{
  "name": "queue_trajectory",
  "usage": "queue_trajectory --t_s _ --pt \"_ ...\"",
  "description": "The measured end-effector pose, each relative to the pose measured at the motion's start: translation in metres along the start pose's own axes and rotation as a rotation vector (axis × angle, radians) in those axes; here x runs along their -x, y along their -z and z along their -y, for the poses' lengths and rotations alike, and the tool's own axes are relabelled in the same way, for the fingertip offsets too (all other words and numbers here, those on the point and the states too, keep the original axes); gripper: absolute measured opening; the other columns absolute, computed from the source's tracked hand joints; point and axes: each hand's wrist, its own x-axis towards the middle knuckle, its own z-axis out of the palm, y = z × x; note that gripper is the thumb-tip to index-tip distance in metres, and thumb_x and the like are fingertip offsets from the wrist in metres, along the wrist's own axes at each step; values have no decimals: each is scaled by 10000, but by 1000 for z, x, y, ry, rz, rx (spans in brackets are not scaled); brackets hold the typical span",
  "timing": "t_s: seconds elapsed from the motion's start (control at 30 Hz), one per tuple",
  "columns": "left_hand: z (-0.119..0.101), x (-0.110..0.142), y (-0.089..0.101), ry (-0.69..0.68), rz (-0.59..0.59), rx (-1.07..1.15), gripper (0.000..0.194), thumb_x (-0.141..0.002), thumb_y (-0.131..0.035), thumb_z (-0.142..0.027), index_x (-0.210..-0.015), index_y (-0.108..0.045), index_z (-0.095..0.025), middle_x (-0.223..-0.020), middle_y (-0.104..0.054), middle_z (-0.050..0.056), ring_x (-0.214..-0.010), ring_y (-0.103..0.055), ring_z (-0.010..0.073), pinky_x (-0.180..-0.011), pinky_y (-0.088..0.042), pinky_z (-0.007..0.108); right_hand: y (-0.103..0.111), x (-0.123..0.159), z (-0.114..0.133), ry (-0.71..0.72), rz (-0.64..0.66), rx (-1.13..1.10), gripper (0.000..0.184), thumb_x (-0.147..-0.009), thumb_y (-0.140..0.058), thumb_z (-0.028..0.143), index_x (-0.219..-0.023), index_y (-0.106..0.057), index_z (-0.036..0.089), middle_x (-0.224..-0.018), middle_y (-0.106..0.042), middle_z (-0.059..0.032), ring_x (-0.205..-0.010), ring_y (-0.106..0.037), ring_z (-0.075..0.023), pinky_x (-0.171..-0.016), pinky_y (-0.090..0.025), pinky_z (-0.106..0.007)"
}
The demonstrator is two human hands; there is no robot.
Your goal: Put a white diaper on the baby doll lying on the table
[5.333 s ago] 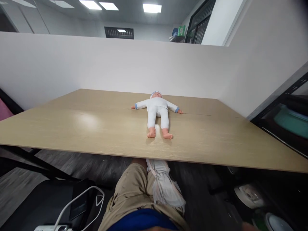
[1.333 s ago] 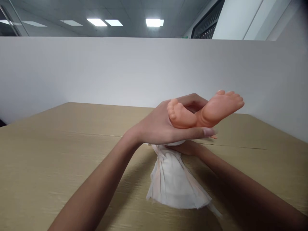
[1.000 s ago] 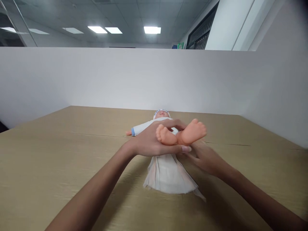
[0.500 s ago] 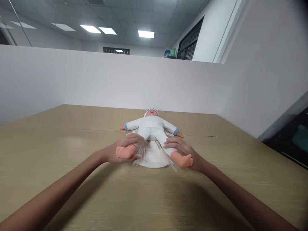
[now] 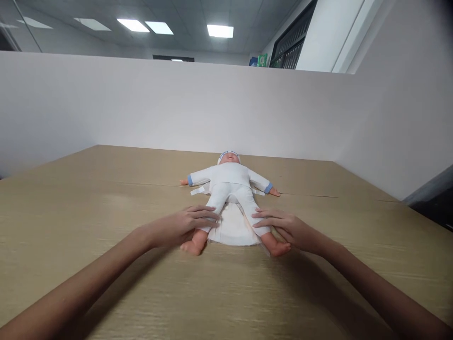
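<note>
A baby doll (image 5: 230, 186) in a white suit with blue cuffs lies on its back on the wooden table (image 5: 106, 198), head away from me, legs spread. A white diaper (image 5: 231, 229) lies spread flat under its hips and between its legs. My left hand (image 5: 184, 225) rests with fingers stretched out on the doll's lower leg on the left side. My right hand (image 5: 288, 229) lies flat with fingers extended on the other lower leg, just above the bare foot. Neither hand grips anything.
White partition walls (image 5: 141, 104) close the table at the back and right. A dark shelf (image 5: 433, 200) shows at the right edge. A seam in the tabletop runs behind the doll.
My left hand, which held both feet raised, has lowered the doll's legs and spread them apart. The diaper now lies open under the doll. Both hands have flattened onto the legs.
</note>
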Motion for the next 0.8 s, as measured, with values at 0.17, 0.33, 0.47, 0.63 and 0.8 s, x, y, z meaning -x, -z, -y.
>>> queue_trajectory --t_s 0.17,0.33,0.47,0.63,0.8 --pt "-33 -17 -2 214 -94 -15 507 -1008 -660 -551 -1406 -618 -240 -1376 -688 109 -1320 -565 377 -1106 -512 544 -3 -7 37 -146 -20 56 273 -1077 -577 384 -1305 -676 269 -1488 -679 -90 -1463 -581 -301 -1202 -513 -521" --pt "-43 -35 -32 348 -138 -249 456 -935 -748 -449 -1273 -618 -173 -1346 -643 150 -1210 -535 397 -1042 -506 581 -37 -13 64 -42 -148 456 542 -1009 -686 476 -1445 -606 164 -1437 -676 -203 -1420 -574 -421 -1194 -461 -624" --pt "-34 -39 -33 342 -197 -242 100 -998 -588 -276 -1049 -642 -210 -1219 -657 107 -1116 -538 336 -996 -503 517 -37 -24 63 -115 -156 514 277 -1058 -464 147 -1167 -715 187 -1172 -757 -144 -1116 -705 -315 -936 -550 -446" --pt "-7 -59 3 321 -490 66 248 -1055 -498 -410 -1110 -659 -229 -1257 -639 87 -1188 -551 302 -1092 -454 487 -4 -66 40 -339 -376 146 222 -1065 -460 299 -973 -650 234 -914 -691 -52 -834 -633 -232 -753 -444 -340" --pt "55 -109 34 498 -646 606 316 -935 -673 -520 -1044 -681 -223 -1113 -692 63 -1160 -606 309 -1096 -456 440 12 -134 -14 -539 -523 -187 234 -990 -496 402 -826 -549 243 -900 -640 -51 -921 -570 -246 -851 -424 -346"
